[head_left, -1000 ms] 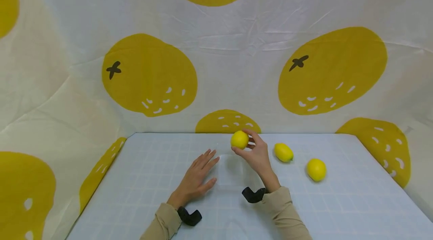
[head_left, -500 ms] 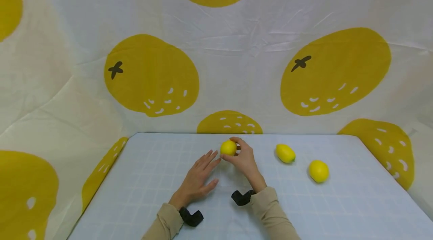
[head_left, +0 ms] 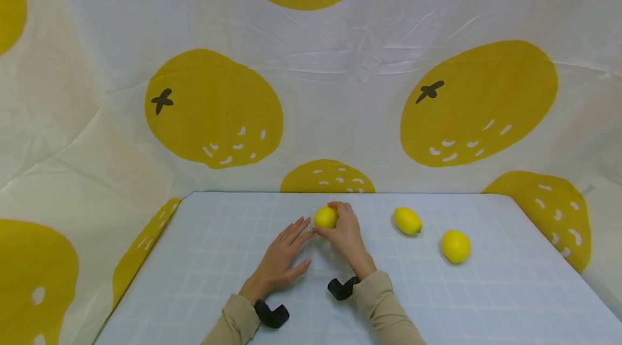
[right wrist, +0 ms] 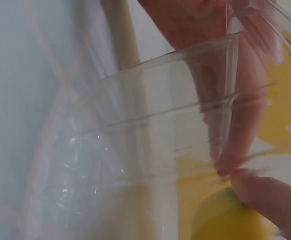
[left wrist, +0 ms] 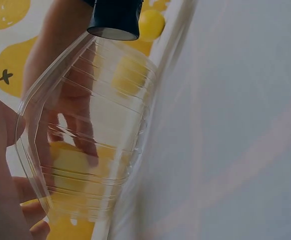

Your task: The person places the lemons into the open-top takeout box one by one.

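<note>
Resting nearest, two beige sleeves with black wrist mounts at the lower edge of the pale blue checked table [head_left: 204, 258]. Lying flat just beyond, left hand [head_left: 281, 256] with fingers straight and spread, fingertips right beside the side of a clear plastic container [head_left: 326, 252], faint from the head view and plainly ribbed and transparent in the left wrist view [left wrist: 93, 145] and the right wrist view [right wrist: 155, 145]. Curling over the container's far top, right hand [head_left: 346, 234], fingers and thumb pinching a yellow lemon [head_left: 325, 217] at or just above the open mouth; impossible to tell whether the fruit touches the rim. Showing at the lower edge of the right wrist view, the same lemon [right wrist: 230, 220] under a fingertip. Lying farther right on the table, well apart from both hands, a second lemon [head_left: 407, 220] and a third lemon [head_left: 455, 246] near each other. Hanging behind and to both sides, white cloth backdrop [head_left: 340, 86] printed with large yellow citrus shapes.
</note>
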`<state>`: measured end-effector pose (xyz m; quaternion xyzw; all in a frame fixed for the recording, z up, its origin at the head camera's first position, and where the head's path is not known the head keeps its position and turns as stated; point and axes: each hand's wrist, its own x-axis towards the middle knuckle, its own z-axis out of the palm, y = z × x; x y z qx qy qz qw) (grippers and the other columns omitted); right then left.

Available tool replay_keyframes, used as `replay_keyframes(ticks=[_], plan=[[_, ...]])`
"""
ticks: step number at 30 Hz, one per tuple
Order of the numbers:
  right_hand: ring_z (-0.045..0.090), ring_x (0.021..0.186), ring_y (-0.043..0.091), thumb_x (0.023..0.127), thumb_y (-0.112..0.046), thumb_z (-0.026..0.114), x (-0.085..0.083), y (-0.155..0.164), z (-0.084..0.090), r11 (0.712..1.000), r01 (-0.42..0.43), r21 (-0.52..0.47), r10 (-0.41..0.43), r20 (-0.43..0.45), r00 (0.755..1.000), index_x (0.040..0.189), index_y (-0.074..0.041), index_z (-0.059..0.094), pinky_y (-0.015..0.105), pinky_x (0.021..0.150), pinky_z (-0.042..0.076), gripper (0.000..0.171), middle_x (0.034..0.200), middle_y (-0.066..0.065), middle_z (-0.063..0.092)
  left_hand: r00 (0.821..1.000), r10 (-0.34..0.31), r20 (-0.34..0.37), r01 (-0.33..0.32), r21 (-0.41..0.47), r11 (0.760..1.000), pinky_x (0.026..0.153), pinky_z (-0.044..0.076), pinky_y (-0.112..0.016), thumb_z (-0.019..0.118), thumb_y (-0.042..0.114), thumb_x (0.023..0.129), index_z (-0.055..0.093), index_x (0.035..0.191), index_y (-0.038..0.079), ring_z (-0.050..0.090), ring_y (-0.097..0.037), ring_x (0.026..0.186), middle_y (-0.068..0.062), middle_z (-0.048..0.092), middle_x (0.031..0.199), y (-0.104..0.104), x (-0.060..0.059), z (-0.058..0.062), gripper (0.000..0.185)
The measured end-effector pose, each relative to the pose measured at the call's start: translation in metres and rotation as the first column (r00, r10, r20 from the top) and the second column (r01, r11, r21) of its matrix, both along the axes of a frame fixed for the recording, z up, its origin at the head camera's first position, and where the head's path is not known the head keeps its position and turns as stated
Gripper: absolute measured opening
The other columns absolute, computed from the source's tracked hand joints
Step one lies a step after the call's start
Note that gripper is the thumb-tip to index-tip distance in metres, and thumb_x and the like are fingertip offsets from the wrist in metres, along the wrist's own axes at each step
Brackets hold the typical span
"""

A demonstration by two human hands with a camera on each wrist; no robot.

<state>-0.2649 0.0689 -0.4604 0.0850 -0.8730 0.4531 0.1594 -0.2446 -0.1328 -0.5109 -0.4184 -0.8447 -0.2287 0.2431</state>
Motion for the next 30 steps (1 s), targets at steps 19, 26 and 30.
replay_keyframes(ticks=[19, 26, 30], plan=[[0.055, 0.098, 0.036, 0.076, -0.028, 0.086, 0.003, -0.007, -0.009, 0.999, 0.036, 0.025, -0.038, 0.121, 0.992, 0.122, 0.004, 0.058, 0.050, 0.088, 0.050, 0.063, 0.116, 0.024, 0.051, 1.000, -0.025, 0.014, 0.025, 0.026, 0.999, 0.113, 0.031, -0.054, 0.056, 0.032, 0.091, 0.055, 0.137, 0.007, 0.036, -0.035, 0.142, -0.021, 0.040, 0.152, -0.001, 0.001, 0.002, 0.052], [0.055, 0.098, 0.037, 0.076, -0.027, 0.086, 0.002, -0.007, -0.011, 0.999, 0.029, 0.044, -0.034, 0.118, 0.992, 0.122, 0.004, 0.058, 0.051, 0.089, 0.049, 0.062, 0.116, 0.025, 0.050, 0.999, -0.020, 0.027, 0.019, 0.026, 0.999, 0.112, 0.032, -0.056, 0.056, 0.032, 0.090, 0.056, 0.136, 0.009, 0.035, -0.035, 0.143, -0.020, 0.039, 0.153, -0.001, 0.001, 0.001, 0.051], [0.055, 0.098, 0.037, 0.079, -0.027, 0.084, 0.004, -0.006, -0.009, 0.998, 0.014, 0.054, -0.021, 0.123, 0.992, 0.124, 0.005, 0.057, 0.052, 0.089, 0.050, 0.061, 0.117, 0.026, 0.049, 0.999, -0.015, 0.038, 0.014, 0.020, 1.000, 0.113, 0.031, -0.055, 0.056, 0.032, 0.091, 0.055, 0.136, 0.010, 0.034, -0.034, 0.143, -0.015, 0.035, 0.157, 0.000, 0.000, 0.001, 0.050]])
